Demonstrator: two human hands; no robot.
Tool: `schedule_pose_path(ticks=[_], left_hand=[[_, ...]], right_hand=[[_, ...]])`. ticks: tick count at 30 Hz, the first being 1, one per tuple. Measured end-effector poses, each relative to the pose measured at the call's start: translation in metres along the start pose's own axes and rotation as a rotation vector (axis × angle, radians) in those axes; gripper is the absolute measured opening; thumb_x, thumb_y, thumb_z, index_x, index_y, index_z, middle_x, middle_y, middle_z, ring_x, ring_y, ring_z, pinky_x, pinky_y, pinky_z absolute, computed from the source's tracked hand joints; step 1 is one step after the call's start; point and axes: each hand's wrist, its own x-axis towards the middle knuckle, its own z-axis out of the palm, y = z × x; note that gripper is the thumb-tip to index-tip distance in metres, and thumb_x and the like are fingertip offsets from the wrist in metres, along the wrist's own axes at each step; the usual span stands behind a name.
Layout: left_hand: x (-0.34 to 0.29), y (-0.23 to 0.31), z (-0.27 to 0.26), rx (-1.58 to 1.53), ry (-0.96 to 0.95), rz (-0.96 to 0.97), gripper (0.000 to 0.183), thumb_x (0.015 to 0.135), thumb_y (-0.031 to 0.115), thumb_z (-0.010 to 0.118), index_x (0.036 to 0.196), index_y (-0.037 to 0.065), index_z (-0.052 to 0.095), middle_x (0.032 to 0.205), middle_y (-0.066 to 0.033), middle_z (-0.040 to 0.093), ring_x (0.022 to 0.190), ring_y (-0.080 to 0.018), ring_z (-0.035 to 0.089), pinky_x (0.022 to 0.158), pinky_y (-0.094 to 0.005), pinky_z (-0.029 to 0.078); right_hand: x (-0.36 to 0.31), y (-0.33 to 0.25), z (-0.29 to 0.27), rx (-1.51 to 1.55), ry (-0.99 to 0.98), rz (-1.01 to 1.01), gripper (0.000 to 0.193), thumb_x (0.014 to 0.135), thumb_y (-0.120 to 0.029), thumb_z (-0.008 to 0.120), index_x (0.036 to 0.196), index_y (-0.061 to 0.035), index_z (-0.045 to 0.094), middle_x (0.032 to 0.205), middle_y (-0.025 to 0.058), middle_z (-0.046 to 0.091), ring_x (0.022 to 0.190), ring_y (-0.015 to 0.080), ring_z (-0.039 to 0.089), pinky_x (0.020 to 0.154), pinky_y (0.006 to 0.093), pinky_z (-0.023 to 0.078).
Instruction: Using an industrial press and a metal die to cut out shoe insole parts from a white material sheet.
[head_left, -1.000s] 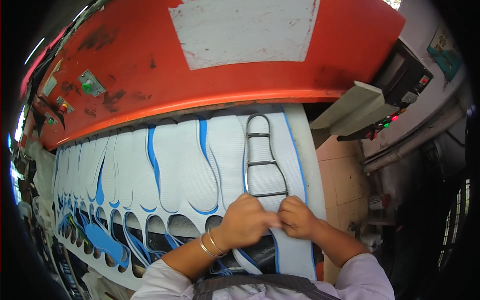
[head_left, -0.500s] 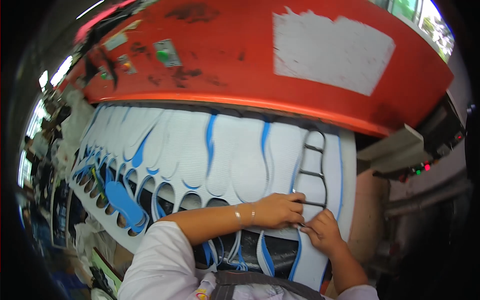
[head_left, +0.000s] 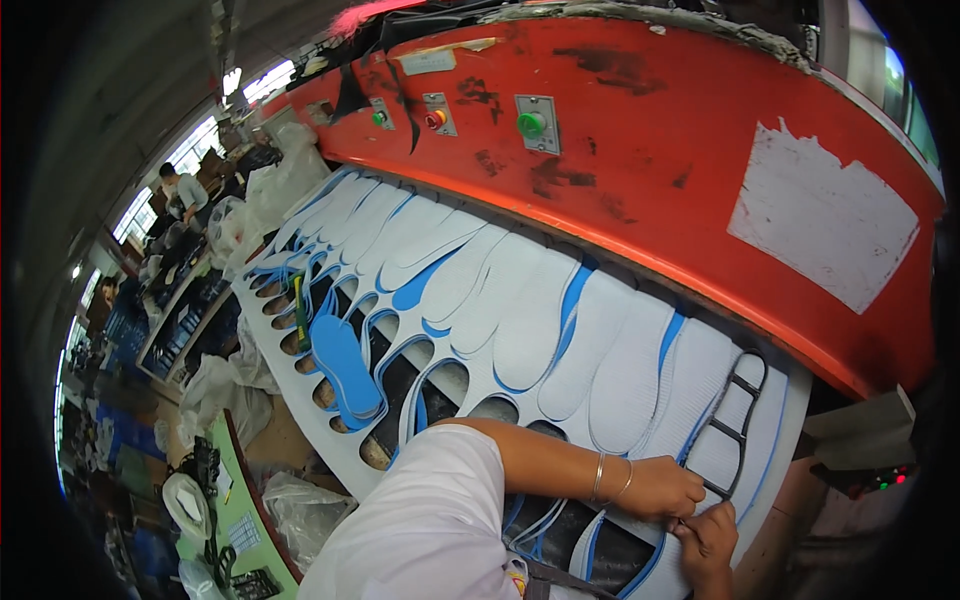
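A black metal cutting die [head_left: 742, 435], shaped like a shoe sole with crossbars, lies on the white ribbed foam sheet [head_left: 690, 390] at the right. At its near end my left hand [head_left: 660, 487], bracelets on the wrist, is closed with its fingers at the die's rim. Just below it, my right hand [head_left: 712, 540] is closed in a pinch on that same end, thumbs close together. The fingers partly hide this end of the die. Sole-shaped cuts fill the sheet to the left, and blue foam shows in the gaps.
Blue cut soles [head_left: 345, 365] are stacked on the punched-out sheet at the left, beside a green-and-yellow tool [head_left: 301, 312]. A red machine beam [head_left: 640, 190] with buttons spans the far side. A green table [head_left: 228, 500] stands lower left; another person [head_left: 185, 195] is far off.
The view has swung left, so the sheet, beam and die appear farther right and lower. Both hands remain at the near end of the die, which keeps its place on the sheet.
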Motion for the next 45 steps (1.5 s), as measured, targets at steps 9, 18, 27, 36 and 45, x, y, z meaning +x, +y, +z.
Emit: schedule_pose_path(ticks=[9, 18, 27, 36, 45], left_hand=[[0.048, 0.031, -0.053, 0.002, 0.262, 0.047, 0.024, 0.068, 0.029, 0.076, 0.069, 0.012, 0.060, 0.084, -0.0029, 0.054, 0.084, -0.0262, 0.056, 0.062, -0.0392, 0.047], [-0.026, 0.022, 0.037, -0.055, 0.509, -0.306, 0.092, 0.073, 0.022, 0.078, 0.150, 0.007, 0.030, 0.152, -0.0181, 0.034, 0.138, -0.0341, 0.036, 0.113, -0.0399, 0.032], [-0.001, 0.033, -0.002, -0.027, 0.365, -0.597, 0.098, 0.071, 0.033, 0.083, 0.149, 0.007, 0.030, 0.149, -0.0265, 0.029, 0.134, -0.0419, 0.037, 0.109, -0.0450, 0.036], [0.050, 0.143, -0.012, 0.323, 0.565, -0.077, 0.133, 0.055, 0.052, 0.091, 0.149, 0.001, 0.012, 0.142, -0.0279, 0.029, 0.130, -0.0384, 0.039, 0.109, -0.0459, 0.034], [-0.023, 0.198, -0.069, -0.933, 0.820, -0.471, 0.117, 0.058, 0.005, 0.085, 0.150, 0.004, 0.012, 0.133, -0.0131, 0.043, 0.119, -0.0258, 0.053, 0.099, -0.0389, 0.047]], right_hand=[[0.035, -0.023, -0.063, 0.046, 0.059, -0.028, 0.023, 0.087, -0.017, 0.060, 0.073, -0.0015, 0.050, 0.077, 0.0099, 0.046, 0.075, 0.0246, 0.046, 0.072, 0.0351, 0.036], [-0.005, 0.010, -0.038, -0.141, 0.057, -0.052, 0.019, 0.077, -0.019, 0.065, 0.076, -0.0026, 0.056, 0.077, 0.0146, 0.054, 0.076, 0.0344, 0.052, 0.079, 0.0434, 0.040], [0.026, -0.039, -0.147, 0.608, 0.517, 0.012, 0.036, 0.095, -0.034, 0.063, 0.102, 0.0002, 0.053, 0.097, 0.0046, 0.052, 0.088, 0.0129, 0.048, 0.082, 0.0268, 0.038], [-0.008, -0.137, -0.124, 1.053, 0.237, 0.279, 0.026, 0.094, -0.019, 0.061, 0.109, 0.0014, 0.054, 0.113, 0.0121, 0.058, 0.101, 0.0163, 0.055, 0.089, 0.0302, 0.044], [0.024, -0.178, -0.017, 0.748, 0.144, 0.077, 0.080, 0.074, -0.032, 0.084, 0.137, -0.0044, 0.042, 0.142, 0.0222, 0.035, 0.123, 0.0370, 0.047, 0.104, 0.0467, 0.037]])
